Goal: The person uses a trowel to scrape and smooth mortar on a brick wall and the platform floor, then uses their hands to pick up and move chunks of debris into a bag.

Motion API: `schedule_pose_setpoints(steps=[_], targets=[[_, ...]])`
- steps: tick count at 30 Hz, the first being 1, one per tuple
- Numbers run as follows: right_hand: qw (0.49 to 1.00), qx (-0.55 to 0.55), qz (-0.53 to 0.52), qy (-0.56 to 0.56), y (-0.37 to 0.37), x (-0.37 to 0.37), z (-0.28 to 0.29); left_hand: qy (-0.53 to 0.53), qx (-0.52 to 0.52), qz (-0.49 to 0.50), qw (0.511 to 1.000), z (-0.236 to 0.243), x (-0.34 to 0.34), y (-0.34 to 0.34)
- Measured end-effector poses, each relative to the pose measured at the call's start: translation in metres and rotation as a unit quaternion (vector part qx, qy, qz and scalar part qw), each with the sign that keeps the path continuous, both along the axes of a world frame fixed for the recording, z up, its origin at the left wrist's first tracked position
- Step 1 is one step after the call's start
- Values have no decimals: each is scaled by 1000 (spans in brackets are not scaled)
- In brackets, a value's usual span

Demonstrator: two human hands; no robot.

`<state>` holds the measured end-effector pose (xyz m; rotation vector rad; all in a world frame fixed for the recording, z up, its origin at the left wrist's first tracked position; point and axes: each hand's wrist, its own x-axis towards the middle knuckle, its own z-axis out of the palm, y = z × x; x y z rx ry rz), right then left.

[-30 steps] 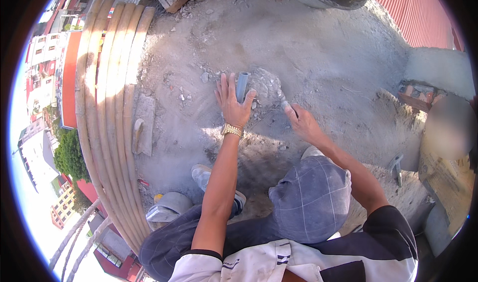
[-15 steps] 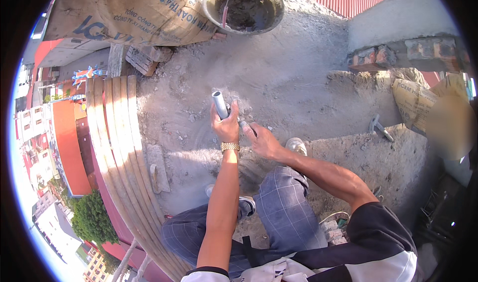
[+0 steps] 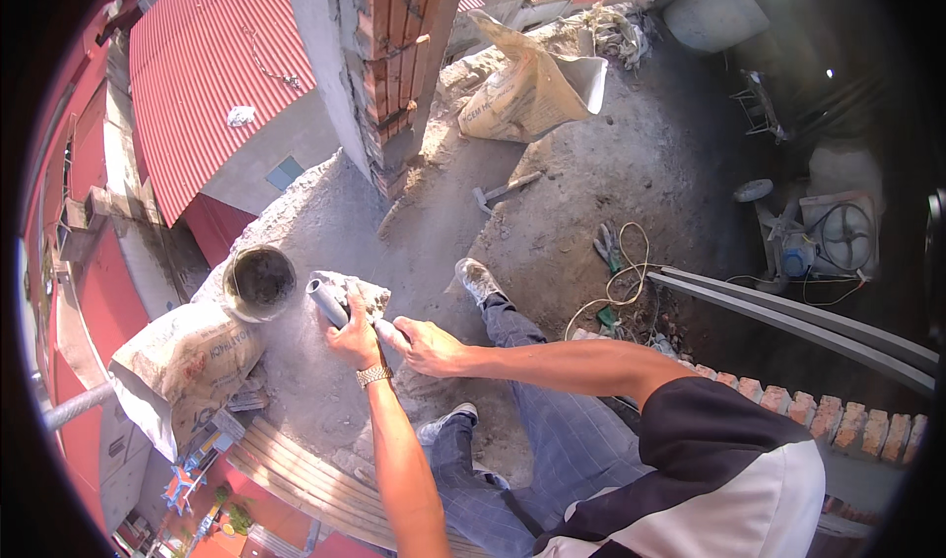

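My left hand point(image 3: 355, 339), with a gold watch at its wrist, is wrapped round a grey pipe point(image 3: 329, 304) whose open end points away from me. Close beside it, my right hand point(image 3: 432, 349) is closed on a short pale-grey handle-like piece point(image 3: 394, 335); the fingers hide part of it. Just beyond my left hand shows a rough, pale, wedge-shaped patch point(image 3: 367, 290) like a mortar-crusted blade. I cannot tell if it joins the piece in my right hand. Both hands are above the dusty ground, between my feet and the bucket.
A bucket of grey mix point(image 3: 259, 282) stands at the left beside a paper sack point(image 3: 187, 366). A hammer point(image 3: 507, 192) lies ahead, near an open paper sack point(image 3: 532, 95) and a brick pillar point(image 3: 389, 65). Right are a looped cable point(image 3: 631, 262) and long rails point(image 3: 798, 322). Bamboo poles point(image 3: 305, 474) line the near-left edge.
My view has swung to the right, bringing the brick pillar, cable and rails into the picture. Both hands keep their holds, and the pipe now slants more to the left.
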<state>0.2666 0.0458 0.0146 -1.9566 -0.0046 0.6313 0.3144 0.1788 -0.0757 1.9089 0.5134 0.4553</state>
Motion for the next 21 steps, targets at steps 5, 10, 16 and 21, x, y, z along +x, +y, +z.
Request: schedule_pose_setpoints(steps=[5,10,16,21], targets=[[990,-30,-139,22,-123,56,51,7,-63,-120,991,66,87,-144],[971,-57,-232,17,-258,118,91,-58,-84,-198,975,89,166,-298],[948,-120,-296,6,-407,167,125,-4,-110,-279,954,121,216,-468],[944,-222,-241,32,-499,205,102,61,-236,-234,941,94,242,-563]])
